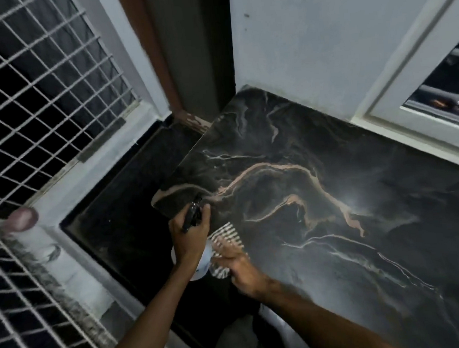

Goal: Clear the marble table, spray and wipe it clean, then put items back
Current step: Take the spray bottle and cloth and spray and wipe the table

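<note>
At the near left corner of the black marble table (333,193), a striped cloth (226,238) lies on the stone, just inside the edge. The right hand (240,268) rests on the cloth's near part with its fingers (221,251) stretched forward and slightly spread, pressing the fabric flat; motion blur softens their outlines. Just to the left, touching the cloth's side, the left hand (191,239) grips a spray bottle (204,261), fingers curled round its neck. The bottle's black trigger head points toward the table corner and its white body hangs below the palm. Both bare forearms reach in from the bottom of the view.

The tabletop shows pale and copper-coloured veins and a bright glare spot toward the right. Its far edges meet a pale wall (321,31) and a white window frame (420,79). Left of the table lies a dark floor (122,208), and beyond it a white metal grille (41,105) over dark glass, with a brown door frame (157,56) standing between grille and wall.
</note>
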`<state>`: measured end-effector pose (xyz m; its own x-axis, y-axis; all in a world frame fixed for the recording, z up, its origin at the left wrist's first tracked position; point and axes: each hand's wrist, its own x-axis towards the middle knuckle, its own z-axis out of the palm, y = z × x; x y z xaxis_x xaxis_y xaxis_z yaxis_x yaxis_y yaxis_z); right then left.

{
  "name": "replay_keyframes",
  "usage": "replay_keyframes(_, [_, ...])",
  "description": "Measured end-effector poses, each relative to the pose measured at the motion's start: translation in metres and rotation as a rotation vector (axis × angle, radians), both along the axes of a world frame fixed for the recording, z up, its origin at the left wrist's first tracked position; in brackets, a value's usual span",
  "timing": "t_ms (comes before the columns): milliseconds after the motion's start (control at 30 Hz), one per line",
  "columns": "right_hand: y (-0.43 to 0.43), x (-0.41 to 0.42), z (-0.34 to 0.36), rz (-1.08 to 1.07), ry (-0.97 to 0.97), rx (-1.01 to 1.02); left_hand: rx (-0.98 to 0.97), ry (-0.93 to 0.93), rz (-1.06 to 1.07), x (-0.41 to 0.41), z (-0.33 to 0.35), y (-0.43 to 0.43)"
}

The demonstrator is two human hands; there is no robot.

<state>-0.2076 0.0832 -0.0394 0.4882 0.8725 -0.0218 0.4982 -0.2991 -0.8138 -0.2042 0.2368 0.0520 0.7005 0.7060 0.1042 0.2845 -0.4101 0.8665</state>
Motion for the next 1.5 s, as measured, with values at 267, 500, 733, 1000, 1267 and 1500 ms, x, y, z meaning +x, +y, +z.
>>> replay_keyframes(267, [-0.104, 0.023, -0.009, -0.351, -0.023, -0.006, 0.057, -0.045, -0.042, -0.064, 0.0, -0.061])
replay_keyframes(500, [-0.224, 0.015, -0.015, -0.538, -0.068, -0.009, 0.033, -0.05, -0.127, -0.077, -0.008, -0.145])
replay_keyframes(733, [-0.267, 0.004, -0.025, -0.433, -0.14, 0.081, -0.009, -0.081, -0.284, -0.042, -0.007, -0.21])
replay_keyframes(1000, [-0.254, 0.04, -0.031, -0.481, -0.229, 0.031, -0.015, -0.036, -0.362, 0.028, -0.004, -0.223])
replay_keyframes(1267, [-0.24, 0.15, -0.038, -0.977, -0.125, -0.125, 0.016, -0.045, -0.485, 0.11, -0.013, -0.209])
replay_keyframes(1500, [-0.345, 0.201, -0.025, -1.25, -0.145, -0.133, 0.017, -0.031, -0.601, 0.165, -0.024, -0.233])
